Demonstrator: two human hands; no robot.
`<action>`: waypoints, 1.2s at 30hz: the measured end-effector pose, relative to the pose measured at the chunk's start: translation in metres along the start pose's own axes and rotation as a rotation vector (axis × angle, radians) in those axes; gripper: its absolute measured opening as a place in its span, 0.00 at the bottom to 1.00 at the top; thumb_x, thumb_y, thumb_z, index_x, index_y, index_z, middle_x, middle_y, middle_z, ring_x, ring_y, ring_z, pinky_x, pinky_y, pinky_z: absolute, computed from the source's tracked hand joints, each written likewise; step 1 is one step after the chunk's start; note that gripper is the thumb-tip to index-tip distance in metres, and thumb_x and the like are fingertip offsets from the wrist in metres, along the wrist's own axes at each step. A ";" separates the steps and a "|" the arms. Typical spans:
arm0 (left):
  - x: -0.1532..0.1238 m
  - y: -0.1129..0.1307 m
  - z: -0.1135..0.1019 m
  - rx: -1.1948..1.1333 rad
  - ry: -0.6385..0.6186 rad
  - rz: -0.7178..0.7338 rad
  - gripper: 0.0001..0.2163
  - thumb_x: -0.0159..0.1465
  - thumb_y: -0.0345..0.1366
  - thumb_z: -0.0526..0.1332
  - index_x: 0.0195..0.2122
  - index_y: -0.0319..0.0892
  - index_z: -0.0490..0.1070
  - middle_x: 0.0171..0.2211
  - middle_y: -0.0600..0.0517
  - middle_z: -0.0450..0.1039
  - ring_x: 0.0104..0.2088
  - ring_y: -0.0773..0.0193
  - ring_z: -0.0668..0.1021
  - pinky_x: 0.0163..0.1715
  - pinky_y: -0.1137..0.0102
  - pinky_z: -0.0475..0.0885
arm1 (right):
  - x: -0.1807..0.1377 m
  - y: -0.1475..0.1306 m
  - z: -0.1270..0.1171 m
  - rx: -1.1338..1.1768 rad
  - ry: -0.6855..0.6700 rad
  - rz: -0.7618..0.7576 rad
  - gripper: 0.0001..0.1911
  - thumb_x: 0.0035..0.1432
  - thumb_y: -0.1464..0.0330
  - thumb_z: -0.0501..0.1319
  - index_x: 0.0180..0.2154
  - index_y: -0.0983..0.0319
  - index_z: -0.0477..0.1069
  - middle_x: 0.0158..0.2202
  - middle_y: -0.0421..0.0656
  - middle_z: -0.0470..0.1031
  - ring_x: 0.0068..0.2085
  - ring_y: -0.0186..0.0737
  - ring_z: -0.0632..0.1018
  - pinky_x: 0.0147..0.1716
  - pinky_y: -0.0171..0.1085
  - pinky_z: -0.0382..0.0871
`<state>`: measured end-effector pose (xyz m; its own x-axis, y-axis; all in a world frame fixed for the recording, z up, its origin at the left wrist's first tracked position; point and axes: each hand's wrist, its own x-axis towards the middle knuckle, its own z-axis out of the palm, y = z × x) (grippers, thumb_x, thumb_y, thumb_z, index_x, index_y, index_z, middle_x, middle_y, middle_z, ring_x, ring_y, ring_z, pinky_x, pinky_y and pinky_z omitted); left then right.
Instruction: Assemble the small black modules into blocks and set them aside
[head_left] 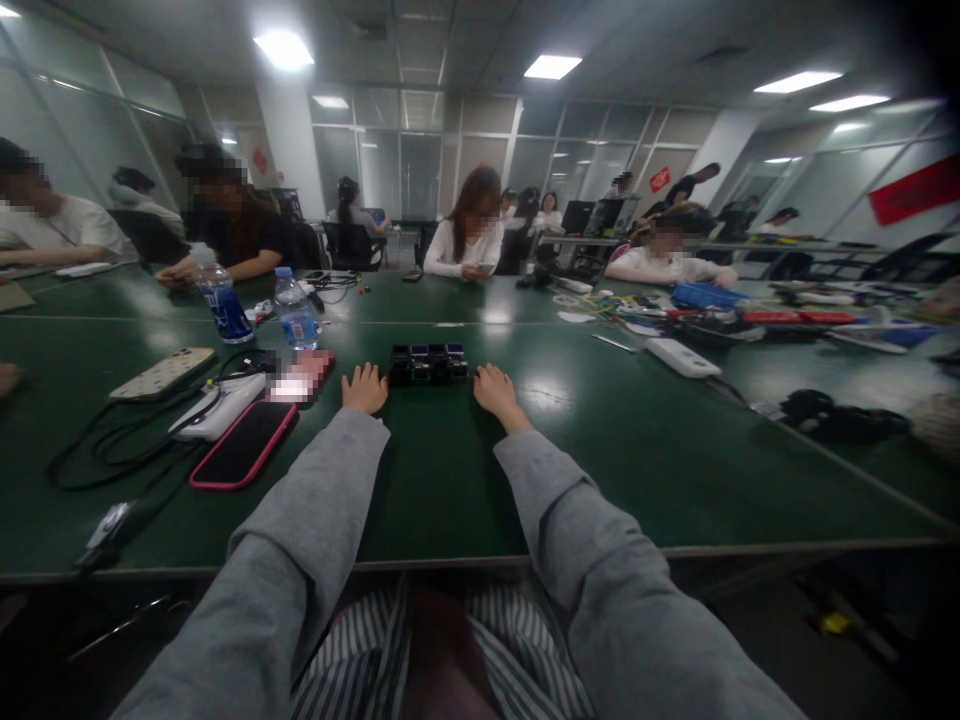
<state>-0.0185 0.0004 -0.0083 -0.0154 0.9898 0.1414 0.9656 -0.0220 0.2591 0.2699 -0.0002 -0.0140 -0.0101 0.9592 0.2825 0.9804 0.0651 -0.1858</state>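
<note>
Both my arms in grey sleeves reach out over a dark green table (450,480). My left hand (364,389) lies palm down on the table, fingers stretched forward and holding nothing. My right hand (495,390) rests flat the same way, also with nothing in it. Between and just beyond the two hands sits a row of small black blocks with dark screens (428,363), close to the fingertips but apart from them.
Left of my left hand lie a phone in a red case (244,444), a white power bank (218,406) with black cables, another phone (162,372) and two water bottles (296,312). A white device (681,357) lies to the right. Several people sit along the far side.
</note>
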 end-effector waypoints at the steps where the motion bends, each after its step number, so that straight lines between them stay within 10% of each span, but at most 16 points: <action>1: 0.000 0.000 0.000 -0.003 0.003 0.001 0.27 0.68 0.45 0.40 0.65 0.41 0.55 0.69 0.44 0.47 0.68 0.47 0.51 0.64 0.44 0.48 | 0.000 0.000 0.000 -0.002 0.003 -0.002 0.24 0.67 0.67 0.44 0.60 0.67 0.61 0.64 0.56 0.59 0.64 0.51 0.60 0.62 0.51 0.52; 22: -0.008 0.005 -0.006 -0.007 0.059 0.024 0.22 0.68 0.41 0.45 0.62 0.45 0.60 0.67 0.44 0.55 0.66 0.48 0.57 0.62 0.44 0.52 | -0.001 -0.005 -0.006 -0.013 0.012 0.015 0.21 0.65 0.68 0.46 0.56 0.66 0.65 0.60 0.56 0.63 0.61 0.50 0.63 0.60 0.50 0.55; 31: -0.007 0.005 -0.018 -0.088 0.308 0.029 0.12 0.64 0.35 0.54 0.47 0.44 0.69 0.47 0.45 0.73 0.50 0.56 0.73 0.48 0.64 0.69 | 0.003 -0.004 -0.012 0.151 0.190 0.082 0.16 0.61 0.67 0.53 0.49 0.63 0.69 0.49 0.52 0.71 0.52 0.49 0.69 0.48 0.42 0.64; 36: -0.001 0.001 -0.020 -0.107 0.238 -0.048 0.12 0.64 0.33 0.49 0.32 0.47 0.72 0.35 0.48 0.76 0.42 0.58 0.77 0.41 0.67 0.68 | 0.008 -0.005 -0.019 0.311 0.321 0.177 0.11 0.56 0.73 0.50 0.36 0.61 0.70 0.32 0.44 0.73 0.35 0.40 0.71 0.36 0.35 0.63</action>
<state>-0.0228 -0.0032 0.0112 -0.1333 0.9293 0.3445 0.9294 -0.0035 0.3690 0.2683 0.0015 0.0071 0.2610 0.8327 0.4884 0.8559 0.0343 -0.5160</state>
